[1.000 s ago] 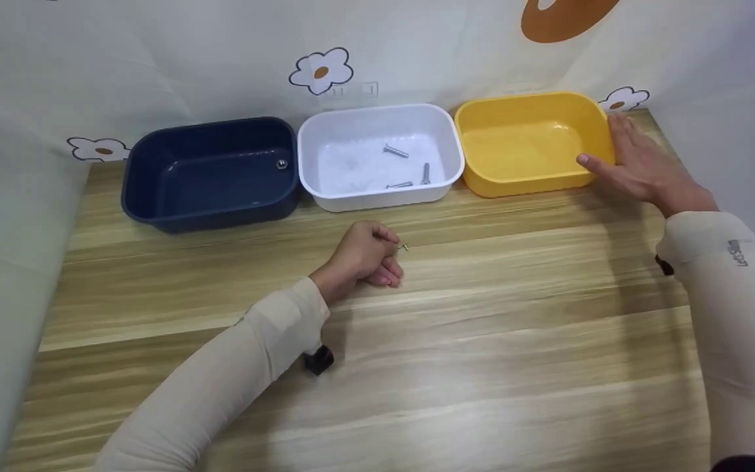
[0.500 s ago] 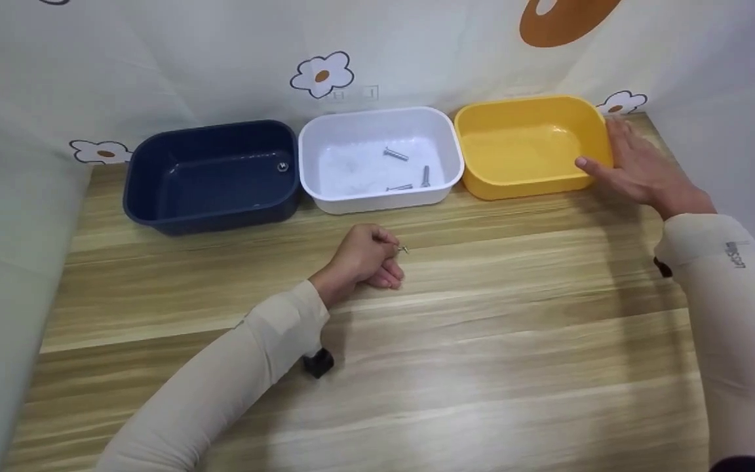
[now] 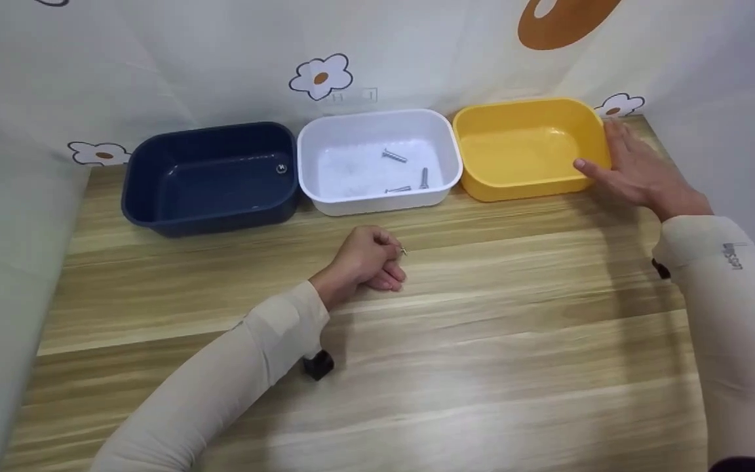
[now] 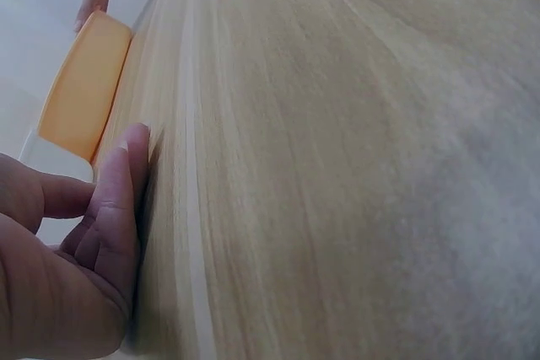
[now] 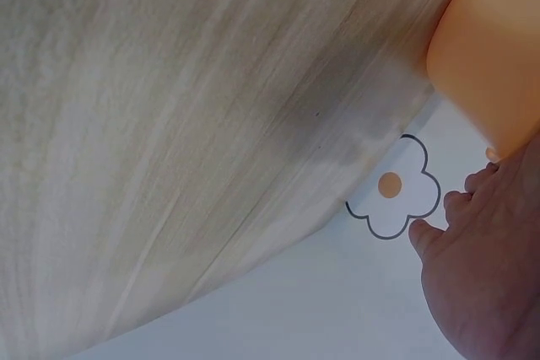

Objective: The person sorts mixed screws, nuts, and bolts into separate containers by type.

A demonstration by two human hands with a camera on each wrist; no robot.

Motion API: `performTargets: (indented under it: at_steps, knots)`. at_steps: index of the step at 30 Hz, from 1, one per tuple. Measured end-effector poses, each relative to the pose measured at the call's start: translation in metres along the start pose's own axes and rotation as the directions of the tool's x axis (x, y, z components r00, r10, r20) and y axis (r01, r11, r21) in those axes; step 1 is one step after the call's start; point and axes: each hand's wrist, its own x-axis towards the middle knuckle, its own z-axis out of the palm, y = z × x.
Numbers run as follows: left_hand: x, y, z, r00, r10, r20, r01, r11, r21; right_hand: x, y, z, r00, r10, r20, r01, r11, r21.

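Near the middle of the table, my left hand pinches a small metal screw between thumb and forefinger. Only the screw's end shows, and the left wrist view hides it behind the fingers. The other fingers of that hand lie low by the wood. At the right, my right hand rests against the end wall of the yellow bin, fingers extended along the outside and thumb over the front rim. Beside it, a white bin holds 3 silver bolts.
A dark blue bin at the left end of the row contains a nut. All the bins stand along the back of the wooden table. Behind them hangs a pale cloth with printed flowers.
The head view has shifted slightly. The left hand still pinches the screw, whose visible end has turned a little. The right hand stays at the yellow bin.
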Motion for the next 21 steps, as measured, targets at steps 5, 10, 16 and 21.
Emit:
performTargets:
  at_steps: [5, 10, 16, 21]
  knots:
    - [-0.001, 0.007, 0.008, 1.0, 0.019, -0.02, -0.019, 1.0, 0.004, 0.0, -0.001, 0.001, 1.0, 0.013, 0.0, -0.013, 1.0, 0.004]
    - [-0.003, 0.026, 0.021, 0.995, 0.034, -0.09, -0.037, 0.999, -0.033, -0.001, -0.001, 0.001, 1.0, 0.025, 0.006, -0.025, 1.0, 0.001]
    - [-0.01, 0.061, 0.049, 0.991, 0.1, -0.089, -0.103, 0.994, -0.039, -0.001, -0.002, 0.0, 0.999, 0.032, 0.001, -0.032, 0.999, -0.004]
    - [-0.011, 0.086, 0.07, 0.981, 0.177, -0.086, -0.182, 0.982, -0.057, 0.0, -0.001, 0.001, 0.999, 0.035, 0.02, -0.035, 0.999, -0.007]
